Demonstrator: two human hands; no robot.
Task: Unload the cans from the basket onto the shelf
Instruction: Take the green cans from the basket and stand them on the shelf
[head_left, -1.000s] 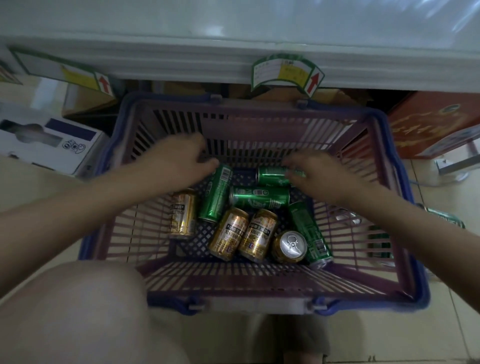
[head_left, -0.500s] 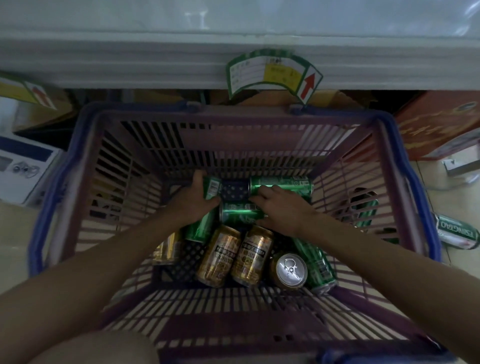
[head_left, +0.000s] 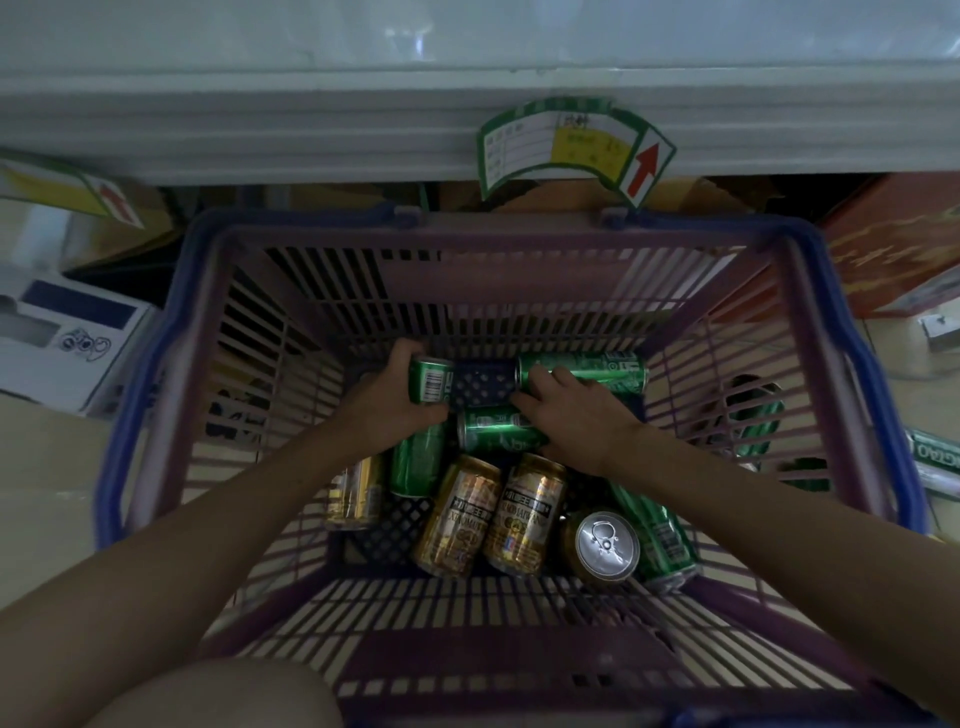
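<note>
A purple basket (head_left: 524, 244) with blue handles stands on the floor under the white shelf edge (head_left: 311, 124). Several green and gold cans lie on its bottom. My left hand (head_left: 387, 400) grips a long green can (head_left: 428, 382) near its top end. My right hand (head_left: 571, 410) lies across two green cans, its fingers curled over the far green can (head_left: 597, 366) and its palm over the nearer one (head_left: 493, 431). Two gold cans (head_left: 493, 512) lie side by side in front, with a third gold can (head_left: 602, 543) showing its silver top.
A price tag (head_left: 571, 148) with a red arrow hangs from the shelf edge. A white box (head_left: 62, 338) sits on the floor at left, an orange carton (head_left: 893, 244) at right. Another green can (head_left: 935, 457) lies outside the basket at right. My knee (head_left: 208, 696) is at the bottom left.
Both hands have gone from above the basket down onto the green cans at its far end. My left hand now grips one can, and my right fingers have curled over the far can.
</note>
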